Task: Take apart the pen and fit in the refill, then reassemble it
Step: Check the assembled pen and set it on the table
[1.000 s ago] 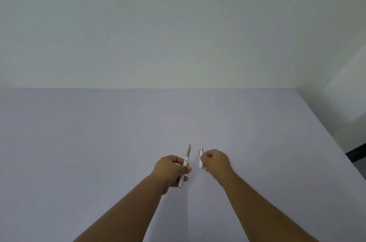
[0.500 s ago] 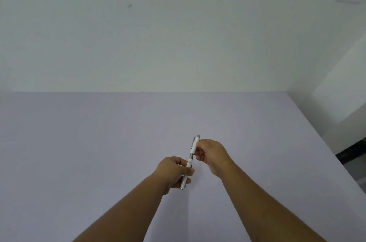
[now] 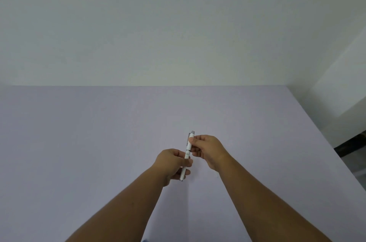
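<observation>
Since a second ago the two separate pieces have come together: what the right hand (image 3: 208, 150) carried apart as a cap now sits on the end of the pen (image 3: 187, 154), and the white barrel reads as one straight piece. Both hands have also risen slightly and drawn close. The left hand (image 3: 174, 164) is closed round the lower barrel, thumb across the front, with the bottom end poking out below its fingers; that looks like the steadying grip, holding the body fixed. Right-hand fingertips (image 3: 191, 140) pinch the capped upper part just below the clip end, a narrow, light hold suited to pushing or twisting the cap home along the pen's line. Holding it nearly upright, tilted a little to the right, keeps both halves on one axis. It hangs in the air between the hands, above the lilac table (image 3: 79, 142), touching nothing else. No refill shows, so I judge it already inside and the reassembly almost done. Whether the cap is fully seated I cannot tell from here.
</observation>
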Demonstrator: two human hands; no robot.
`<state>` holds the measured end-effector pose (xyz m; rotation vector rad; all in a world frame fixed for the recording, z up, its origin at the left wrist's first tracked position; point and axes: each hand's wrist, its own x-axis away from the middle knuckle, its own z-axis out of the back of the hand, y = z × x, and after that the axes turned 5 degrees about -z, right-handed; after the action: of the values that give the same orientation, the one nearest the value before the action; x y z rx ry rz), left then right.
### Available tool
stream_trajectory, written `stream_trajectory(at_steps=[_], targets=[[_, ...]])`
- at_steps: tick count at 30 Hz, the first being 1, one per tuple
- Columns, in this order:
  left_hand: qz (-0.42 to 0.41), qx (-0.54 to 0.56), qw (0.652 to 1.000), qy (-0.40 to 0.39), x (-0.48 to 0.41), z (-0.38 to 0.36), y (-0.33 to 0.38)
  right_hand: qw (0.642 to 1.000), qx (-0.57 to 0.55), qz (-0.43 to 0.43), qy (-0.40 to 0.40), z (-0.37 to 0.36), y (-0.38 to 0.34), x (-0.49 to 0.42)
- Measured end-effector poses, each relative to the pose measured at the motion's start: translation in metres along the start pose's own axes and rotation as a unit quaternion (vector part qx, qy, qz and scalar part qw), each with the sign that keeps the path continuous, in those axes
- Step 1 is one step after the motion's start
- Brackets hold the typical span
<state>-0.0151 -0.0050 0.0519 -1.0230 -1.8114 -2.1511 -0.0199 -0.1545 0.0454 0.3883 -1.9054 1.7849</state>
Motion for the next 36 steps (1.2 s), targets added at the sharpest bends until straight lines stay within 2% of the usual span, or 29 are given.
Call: stream_trajectory(at_steps=[4,7,9,11,12,14,17,22,29,36], targets=[[0.018,0.003,1.000,0.007,-0.006,-0.002,-0.003,1.000,0.011,-0.014,0.011,-0.001,0.007,-0.005],[0.028,0.010,0.999,0.039,-0.016,-0.004,-0.012,0.994,0.069,-0.019,0.080,-0.001,0.014,-0.013],[0.022,-0.017,0.997,0.076,-0.025,-0.005,-0.021,0.964,0.211,-0.008,0.159,0.006,0.020,-0.019],[0.012,-0.052,0.993,0.107,-0.033,-0.008,-0.030,0.910,0.357,-0.021,0.211,0.017,0.027,-0.022],[0.010,-0.063,0.991,0.116,-0.037,-0.010,-0.034,0.890,0.397,-0.038,0.223,0.023,0.031,-0.022],[0.010,-0.088,0.988,0.129,-0.045,-0.013,-0.042,0.871,0.431,-0.077,0.221,0.032,0.042,-0.024],[0.005,-0.120,0.982,0.148,-0.055,-0.018,-0.051,0.870,0.433,-0.104,0.213,0.034,0.057,-0.026],[-0.005,-0.178,0.971,0.161,-0.063,-0.021,-0.061,0.868,0.437,-0.079,0.221,0.021,0.065,-0.033],[-0.015,-0.233,0.960,0.155,-0.070,-0.026,-0.066,0.891,0.412,-0.066,0.180,0.004,0.066,-0.036],[-0.016,-0.237,0.959,0.154,-0.072,-0.024,-0.065,0.907,0.380,-0.063,0.172,0.002,0.067,-0.036]])
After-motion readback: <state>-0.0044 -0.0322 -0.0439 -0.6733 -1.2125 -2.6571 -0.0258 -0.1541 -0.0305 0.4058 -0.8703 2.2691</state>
